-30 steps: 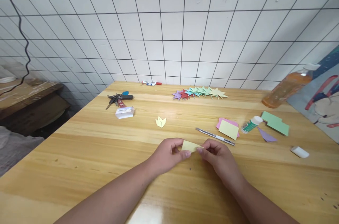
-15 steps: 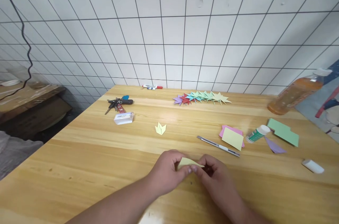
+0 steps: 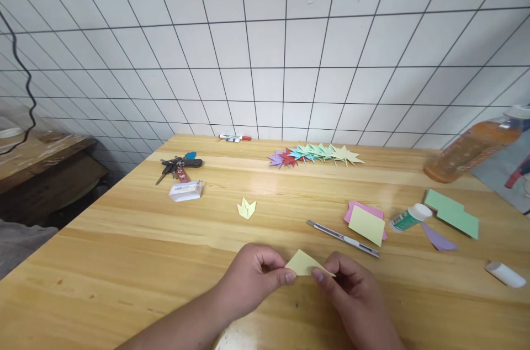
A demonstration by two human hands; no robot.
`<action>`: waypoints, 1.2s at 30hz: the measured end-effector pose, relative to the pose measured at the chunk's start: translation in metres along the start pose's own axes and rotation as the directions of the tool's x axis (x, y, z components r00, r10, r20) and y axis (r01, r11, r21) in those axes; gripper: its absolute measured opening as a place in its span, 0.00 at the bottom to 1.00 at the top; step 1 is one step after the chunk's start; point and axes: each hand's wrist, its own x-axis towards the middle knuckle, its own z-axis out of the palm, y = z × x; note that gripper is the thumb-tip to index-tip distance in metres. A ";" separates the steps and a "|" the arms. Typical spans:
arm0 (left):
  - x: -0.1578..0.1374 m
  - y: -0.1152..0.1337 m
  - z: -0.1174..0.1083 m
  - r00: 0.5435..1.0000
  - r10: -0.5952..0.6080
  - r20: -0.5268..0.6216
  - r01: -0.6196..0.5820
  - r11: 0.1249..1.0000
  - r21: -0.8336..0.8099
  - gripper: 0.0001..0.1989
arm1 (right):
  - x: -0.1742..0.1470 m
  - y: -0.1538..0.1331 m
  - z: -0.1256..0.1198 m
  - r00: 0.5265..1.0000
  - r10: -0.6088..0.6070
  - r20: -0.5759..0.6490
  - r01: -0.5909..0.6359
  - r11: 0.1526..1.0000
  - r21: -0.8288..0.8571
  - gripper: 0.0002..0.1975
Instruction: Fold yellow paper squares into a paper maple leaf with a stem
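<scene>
Between my two hands is a piece of yellow paper, folded into a triangle with its point facing the wall. My left hand pinches its left corner between thumb and fingers. At the right corner, my right hand grips it with the thumb on top. Beyond the hands lies a small folded yellow paper piece with three points. A utility knife rests just past my right hand, beside a yellow paper sheet on top of pink paper.
Folded paper leaves in several colours line the back. At right are a glue stick, green paper, a purple triangle, a white cap and a bottle. Left are keys, a small box and a marker.
My hands have moved apart, and the yellow paper between them, curved before, now shows as a flat triangle. The view has shifted slightly.
</scene>
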 end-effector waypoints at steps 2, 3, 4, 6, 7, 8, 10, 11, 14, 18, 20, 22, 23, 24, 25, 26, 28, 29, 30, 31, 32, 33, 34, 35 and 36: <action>0.000 0.000 0.000 1.000 -0.016 0.004 0.016 1.000 -0.018 0.15 | 0.000 0.001 0.000 1.000 0.009 -0.007 -0.009 1.000 0.006 0.18; 0.000 -0.001 0.000 1.000 -0.023 0.003 0.023 0.999 -0.026 0.14 | 0.000 0.001 -0.001 1.000 0.012 -0.010 -0.012 1.000 0.007 0.18; 0.000 -0.002 0.000 1.000 -0.030 0.000 0.030 0.999 -0.031 0.14 | 0.000 0.002 -0.001 1.000 0.014 -0.010 -0.014 1.000 0.008 0.18; 0.000 -0.003 0.000 0.999 -0.042 -0.011 0.042 0.999 -0.035 0.14 | 0.000 0.002 -0.002 1.000 0.021 -0.005 -0.021 1.000 0.009 0.18; 0.000 -0.004 0.000 0.999 -0.047 -0.018 0.046 0.998 -0.036 0.14 | 0.000 0.002 -0.002 1.000 0.024 -0.002 -0.024 1.000 0.011 0.18; 0.000 -0.004 0.000 0.999 -0.050 -0.022 0.049 0.998 -0.038 0.14 | 0.001 0.002 -0.003 1.000 0.028 0.003 -0.028 1.000 0.014 0.18; 0.000 -0.003 -0.001 0.998 -0.055 -0.017 0.054 0.997 -0.053 0.13 | 0.002 0.003 -0.004 0.999 0.034 0.020 -0.034 0.999 0.021 0.19; 0.000 -0.002 -0.001 0.998 -0.057 -0.011 0.056 0.996 -0.064 0.13 | 0.003 0.003 -0.005 0.999 0.037 0.026 -0.037 0.999 0.024 0.19; 0.000 0.001 -0.003 0.998 -0.063 0.002 0.063 0.995 -0.082 0.13 | 0.006 0.005 -0.007 0.999 0.035 0.029 -0.036 0.999 0.040 0.19; 0.000 0.004 -0.006 0.999 -0.046 -0.016 0.045 0.997 -0.065 0.12 | 0.011 0.004 -0.012 0.999 0.036 -0.039 -0.034 0.998 0.062 0.19; 0.000 0.005 -0.007 0.999 -0.026 -0.021 0.024 0.997 -0.076 0.12 | 0.013 0.003 -0.014 0.997 0.042 -0.062 -0.038 0.998 0.058 0.19; -0.001 0.005 -0.009 0.999 -0.003 -0.037 -0.002 0.992 -0.124 0.12 | 0.013 0.001 -0.015 0.998 0.036 -0.055 -0.033 0.998 0.057 0.19; -0.002 0.005 -0.010 0.999 0.019 -0.049 -0.027 0.987 -0.160 0.13 | 0.012 0.000 -0.015 0.999 0.029 -0.039 -0.027 0.998 0.057 0.19; -0.003 0.005 -0.011 0.997 0.050 -0.056 -0.061 0.977 -0.205 0.13 | 0.011 -0.002 -0.014 1.000 0.023 -0.018 -0.022 0.998 0.058 0.19; -0.003 0.005 -0.012 0.995 0.089 -0.051 -0.099 0.963 -0.251 0.14 | 0.010 -0.003 -0.013 1.000 0.018 0.006 -0.019 0.998 0.057 0.19; -0.004 0.004 -0.012 0.990 0.135 -0.032 -0.138 0.946 -0.292 0.16 | 0.009 -0.004 -0.011 1.000 0.013 0.028 -0.015 0.998 0.055 0.19; -0.006 0.004 -0.012 0.978 0.206 0.025 -0.189 0.936 -0.298 0.22 | 0.007 -0.005 -0.009 0.998 0.001 0.062 -0.003 0.999 0.036 0.19; -0.006 0.004 -0.010 0.974 0.218 0.056 -0.197 0.946 -0.257 0.24 | 0.007 -0.005 -0.008 0.997 -0.011 0.070 0.010 1.000 0.020 0.18; -0.007 0.004 -0.009 0.974 0.211 0.076 -0.193 0.962 -0.195 0.22 | 0.006 -0.004 -0.007 0.997 -0.027 0.074 0.027 1.000 0.001 0.18; -0.007 0.004 -0.007 0.977 0.193 0.085 -0.182 0.975 -0.128 0.18 | 0.006 -0.003 -0.006 0.996 -0.042 0.079 0.044 0.999 -0.018 0.18; -0.006 0.005 -0.005 0.981 0.173 0.084 -0.167 0.983 -0.072 0.16 | 0.006 -0.002 -0.006 0.995 -0.056 0.082 0.059 0.998 -0.035 0.17; -0.006 0.005 -0.003 0.985 0.155 0.078 -0.152 0.988 -0.036 0.15 | 0.007 -0.001 -0.006 0.994 -0.067 0.086 0.072 0.996 -0.050 0.17; -0.006 0.005 -0.002 0.988 0.140 0.064 -0.140 0.990 -0.017 0.16 | 0.007 0.000 -0.006 0.993 -0.077 0.089 0.082 0.995 -0.064 0.16; -0.005 0.005 -0.002 0.990 0.131 0.045 -0.130 0.991 -0.009 0.17 | 0.008 0.000 -0.007 0.993 -0.086 0.087 0.093 0.993 -0.079 0.15; -0.004 0.004 -0.002 0.992 0.124 0.027 -0.124 0.992 -0.001 0.17 | 0.009 0.000 -0.007 0.992 -0.097 0.084 0.105 0.990 -0.094 0.14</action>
